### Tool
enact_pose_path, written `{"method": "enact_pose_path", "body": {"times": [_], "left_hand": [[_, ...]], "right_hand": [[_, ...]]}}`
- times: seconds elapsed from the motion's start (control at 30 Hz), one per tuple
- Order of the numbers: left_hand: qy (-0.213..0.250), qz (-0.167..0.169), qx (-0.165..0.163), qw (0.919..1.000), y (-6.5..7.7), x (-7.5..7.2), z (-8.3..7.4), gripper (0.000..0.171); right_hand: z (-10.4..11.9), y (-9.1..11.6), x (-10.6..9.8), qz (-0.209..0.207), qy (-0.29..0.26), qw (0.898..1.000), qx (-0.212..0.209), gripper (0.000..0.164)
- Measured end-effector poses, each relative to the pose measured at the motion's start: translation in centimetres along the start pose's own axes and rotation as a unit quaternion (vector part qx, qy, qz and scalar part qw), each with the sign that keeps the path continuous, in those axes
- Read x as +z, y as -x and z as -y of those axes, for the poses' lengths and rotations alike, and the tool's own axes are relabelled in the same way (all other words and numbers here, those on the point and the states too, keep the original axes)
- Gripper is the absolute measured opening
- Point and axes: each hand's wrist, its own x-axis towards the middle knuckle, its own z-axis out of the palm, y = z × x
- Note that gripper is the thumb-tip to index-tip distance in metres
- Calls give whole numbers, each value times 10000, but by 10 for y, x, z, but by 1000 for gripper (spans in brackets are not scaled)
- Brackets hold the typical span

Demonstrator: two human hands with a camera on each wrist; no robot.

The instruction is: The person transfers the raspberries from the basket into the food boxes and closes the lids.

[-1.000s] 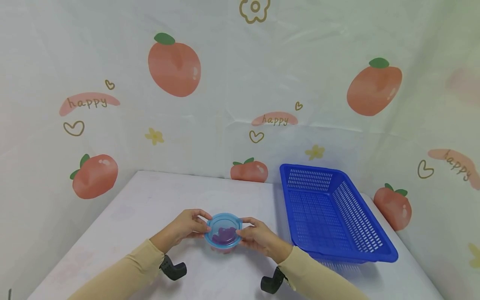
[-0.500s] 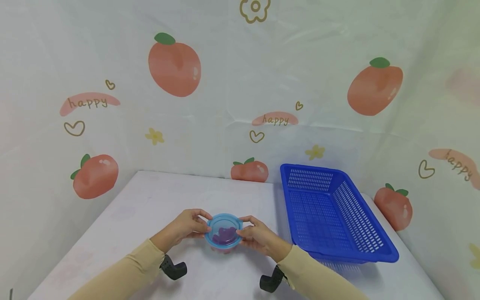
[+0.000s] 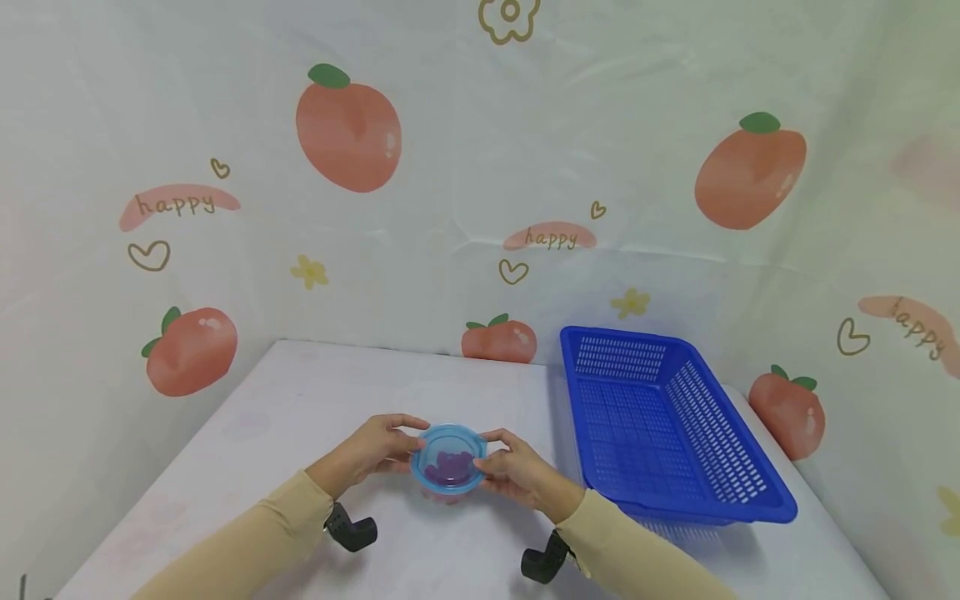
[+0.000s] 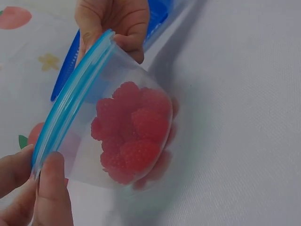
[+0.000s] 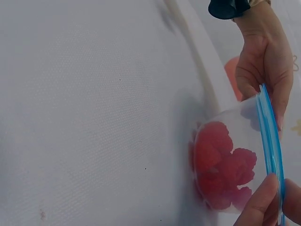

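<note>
- Left of the basket point(image 3: 675, 425), on the table point(image 3: 262, 433), stands a clear tub point(image 3: 447, 471) with a blue lid point(image 3: 447, 460); raspberries point(image 4: 134, 134) fill its bottom.
- Left hand point(image 3: 371, 454) pinches the lid's rim on the side away from the basket, thumb and fingertip point(image 4: 54, 188) curled on the blue edge.
- Right hand point(image 3: 517, 475) pinches the rim on the basket side; its fingers point(image 5: 263, 200) close on the lid edge.
- Risk: both grips sit on the lid only, not on the wall. If the lid is not snapped home all round, a lift could pull it off and leave the tub behind, or drop it. Whether the seal is full I cannot tell.
- Risk: uneven pull from the two hands could tilt the tub, and the berries would roll to one side, or spill onto the table if the lid gives.
- Risk: a hard press down on the lid could buckle the thin wall and crush the soft fruit.
- Risk: carried toward the basket, the tub could clip its near rim, since the two stand close.
- Risk: the wrist straps point(image 3: 348, 529) hang low beside the tub and could nudge it.
</note>
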Motion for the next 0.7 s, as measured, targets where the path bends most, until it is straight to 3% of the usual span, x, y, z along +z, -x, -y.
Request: {"method": "enact_pose_path", "body": {"times": [0.17, 0.47, 0.6, 0.7], "left_hand": [[134, 80, -160, 9997, -3, -3, 3, 29], [770, 324, -519, 9951, -12, -8, 8, 15], [539, 397, -344, 9972, -9, -7, 7, 19], [514, 713, -60, 9961, -5, -10, 9, 31]], "right_hand": [[1, 0, 3, -8, 35, 10000, -46, 47], [3, 1, 5, 51, 24, 9999, -101, 47], [2, 2, 5, 41, 37, 9999, -124, 47], [2, 1, 5, 38, 80, 9999, -136, 48]]}}
